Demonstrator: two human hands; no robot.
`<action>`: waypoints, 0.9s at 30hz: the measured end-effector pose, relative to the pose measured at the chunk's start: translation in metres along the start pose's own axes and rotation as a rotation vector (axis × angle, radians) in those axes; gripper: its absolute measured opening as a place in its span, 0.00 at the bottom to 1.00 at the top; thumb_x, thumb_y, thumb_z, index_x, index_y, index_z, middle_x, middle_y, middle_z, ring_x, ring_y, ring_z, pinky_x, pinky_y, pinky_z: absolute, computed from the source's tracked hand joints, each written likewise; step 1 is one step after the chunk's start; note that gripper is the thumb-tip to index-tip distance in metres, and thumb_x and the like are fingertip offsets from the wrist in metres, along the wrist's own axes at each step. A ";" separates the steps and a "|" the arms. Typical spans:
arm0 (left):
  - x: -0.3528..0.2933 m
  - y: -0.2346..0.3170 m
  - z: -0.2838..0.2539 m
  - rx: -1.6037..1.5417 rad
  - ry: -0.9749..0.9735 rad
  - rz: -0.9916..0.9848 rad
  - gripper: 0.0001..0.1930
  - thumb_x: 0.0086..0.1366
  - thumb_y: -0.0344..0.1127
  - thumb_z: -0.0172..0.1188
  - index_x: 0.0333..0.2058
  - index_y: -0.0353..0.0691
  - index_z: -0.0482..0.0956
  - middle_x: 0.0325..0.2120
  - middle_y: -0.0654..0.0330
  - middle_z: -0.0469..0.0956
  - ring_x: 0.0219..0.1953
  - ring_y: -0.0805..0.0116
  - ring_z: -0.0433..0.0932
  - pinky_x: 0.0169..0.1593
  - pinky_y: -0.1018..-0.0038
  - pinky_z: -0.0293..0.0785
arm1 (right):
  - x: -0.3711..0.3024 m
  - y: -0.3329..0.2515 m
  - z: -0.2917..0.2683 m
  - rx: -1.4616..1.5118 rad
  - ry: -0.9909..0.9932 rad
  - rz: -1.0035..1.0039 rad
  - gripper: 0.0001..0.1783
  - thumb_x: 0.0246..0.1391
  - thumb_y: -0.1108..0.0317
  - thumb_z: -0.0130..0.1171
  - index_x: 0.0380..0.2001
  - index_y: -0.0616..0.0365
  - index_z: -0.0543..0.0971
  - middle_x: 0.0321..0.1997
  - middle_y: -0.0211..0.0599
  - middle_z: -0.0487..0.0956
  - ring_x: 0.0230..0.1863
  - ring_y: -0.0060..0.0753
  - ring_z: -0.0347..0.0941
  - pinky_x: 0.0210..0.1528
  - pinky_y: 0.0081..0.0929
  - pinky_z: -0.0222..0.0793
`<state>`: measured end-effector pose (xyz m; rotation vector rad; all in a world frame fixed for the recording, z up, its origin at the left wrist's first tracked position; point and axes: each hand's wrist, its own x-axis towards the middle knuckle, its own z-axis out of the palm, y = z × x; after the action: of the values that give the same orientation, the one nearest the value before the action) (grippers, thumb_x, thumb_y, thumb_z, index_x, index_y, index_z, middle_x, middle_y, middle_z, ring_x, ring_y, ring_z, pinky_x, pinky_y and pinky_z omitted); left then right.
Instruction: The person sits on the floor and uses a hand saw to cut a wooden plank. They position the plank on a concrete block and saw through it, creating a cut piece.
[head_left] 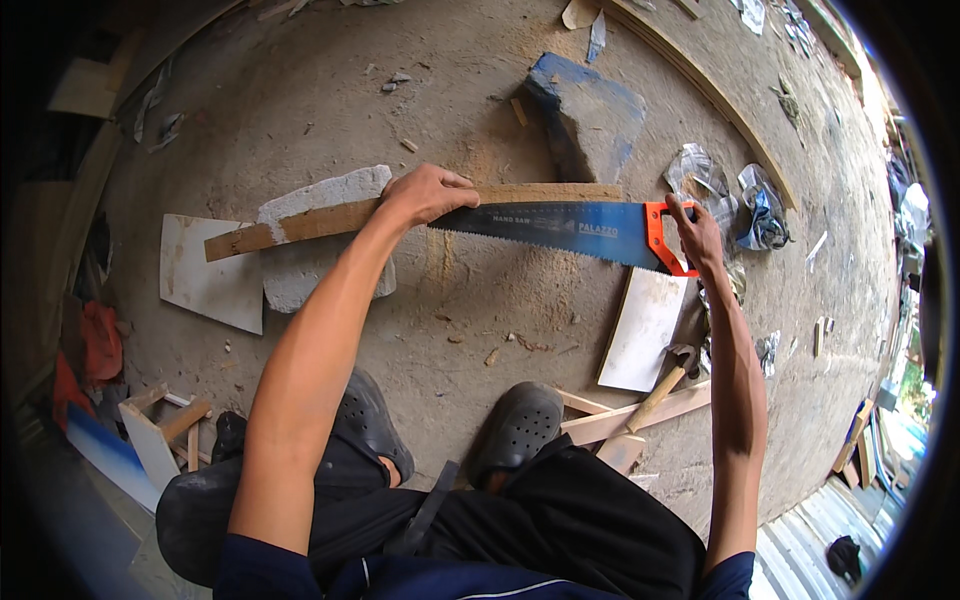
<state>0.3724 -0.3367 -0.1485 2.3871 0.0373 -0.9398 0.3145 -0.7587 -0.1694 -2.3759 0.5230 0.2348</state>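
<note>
A long narrow wooden strip (330,219) lies across a pale stone block (300,270) on the left and stretches right in front of me. My left hand (428,194) is closed over the strip near its middle, fingertips by the far end of the saw blade. The handsaw (560,229) has a dark blue blade and an orange handle, its teeth facing me. Its blade runs alongside the right part of the strip, overlapping its near edge. My right hand (698,235) is wrapped round the saw's handle. Whether the blade touches the wood cannot be told.
A blue-stained stone block (590,115) sits beyond the strip. White boards (215,270) lie left and right (645,330). A hammer (660,395) rests over wood offcuts near my right shoe (520,425). Crumpled plastic (762,210) lies right of the saw; a long batten (720,100) lies farther off.
</note>
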 end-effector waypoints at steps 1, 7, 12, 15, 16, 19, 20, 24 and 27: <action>0.000 -0.003 -0.001 -0.008 -0.005 -0.016 0.29 0.40 0.58 0.61 0.44 0.57 0.84 0.43 0.62 0.82 0.46 0.61 0.78 0.54 0.69 0.67 | 0.002 0.000 0.003 0.002 -0.005 -0.002 0.36 0.47 0.30 0.57 0.21 0.59 0.75 0.13 0.28 0.68 0.14 0.22 0.64 0.19 0.26 0.61; 0.015 0.008 0.010 -0.169 -0.029 0.025 0.21 0.40 0.50 0.65 0.35 0.52 0.87 0.28 0.65 0.82 0.29 0.70 0.76 0.38 0.74 0.70 | -0.008 0.009 -0.018 0.012 0.006 0.042 0.35 0.48 0.31 0.57 0.22 0.59 0.74 0.13 0.28 0.67 0.14 0.22 0.64 0.19 0.26 0.60; 0.025 -0.001 0.007 -0.368 -0.135 0.018 0.11 0.47 0.34 0.65 0.31 0.37 0.85 0.26 0.64 0.79 0.26 0.75 0.72 0.32 0.79 0.67 | -0.001 0.007 -0.015 -0.008 -0.007 0.020 0.34 0.49 0.32 0.57 0.22 0.57 0.73 0.12 0.26 0.66 0.12 0.20 0.64 0.16 0.24 0.59; 0.024 0.009 0.005 -0.335 -0.159 0.005 0.08 0.50 0.29 0.64 0.30 0.34 0.84 0.28 0.64 0.79 0.30 0.76 0.73 0.34 0.80 0.68 | -0.008 0.009 -0.016 -0.054 -0.007 0.025 0.34 0.49 0.32 0.57 0.23 0.58 0.73 0.13 0.27 0.67 0.12 0.20 0.64 0.16 0.25 0.60; 0.024 0.013 0.005 -0.307 -0.159 0.006 0.07 0.50 0.30 0.64 0.29 0.34 0.84 0.27 0.64 0.79 0.30 0.76 0.74 0.35 0.81 0.68 | -0.012 0.009 -0.020 -0.002 -0.014 0.051 0.34 0.49 0.32 0.57 0.23 0.58 0.74 0.13 0.26 0.67 0.12 0.20 0.64 0.16 0.24 0.60; 0.031 0.008 0.009 -0.419 -0.183 0.043 0.07 0.48 0.30 0.64 0.27 0.33 0.83 0.28 0.62 0.79 0.33 0.75 0.75 0.37 0.80 0.69 | -0.031 0.001 -0.029 -0.001 0.000 0.111 0.36 0.47 0.30 0.56 0.26 0.59 0.78 0.13 0.27 0.67 0.13 0.21 0.63 0.18 0.25 0.60; 0.026 0.005 0.005 -0.377 -0.169 0.032 0.08 0.48 0.31 0.64 0.27 0.34 0.84 0.29 0.62 0.79 0.34 0.74 0.75 0.38 0.79 0.69 | -0.033 -0.002 -0.022 0.014 -0.014 0.109 0.36 0.47 0.30 0.56 0.26 0.59 0.78 0.13 0.26 0.67 0.13 0.21 0.63 0.17 0.25 0.60; 0.026 0.011 0.001 -0.213 -0.170 0.093 0.12 0.46 0.39 0.66 0.28 0.38 0.85 0.32 0.60 0.81 0.38 0.70 0.76 0.42 0.73 0.70 | -0.065 -0.013 -0.021 0.025 -0.030 0.138 0.35 0.48 0.31 0.57 0.26 0.58 0.77 0.12 0.25 0.67 0.12 0.19 0.63 0.16 0.24 0.59; 0.031 -0.007 -0.009 -0.115 -0.101 0.118 0.15 0.42 0.46 0.66 0.26 0.40 0.84 0.29 0.60 0.78 0.35 0.67 0.73 0.40 0.71 0.68 | -0.073 -0.037 0.012 0.079 -0.073 0.106 0.35 0.47 0.30 0.56 0.24 0.57 0.78 0.12 0.24 0.66 0.12 0.19 0.63 0.17 0.24 0.60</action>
<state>0.3997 -0.3313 -0.1659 2.2082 -0.0855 -0.9745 0.2644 -0.7028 -0.1345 -2.2571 0.6134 0.3416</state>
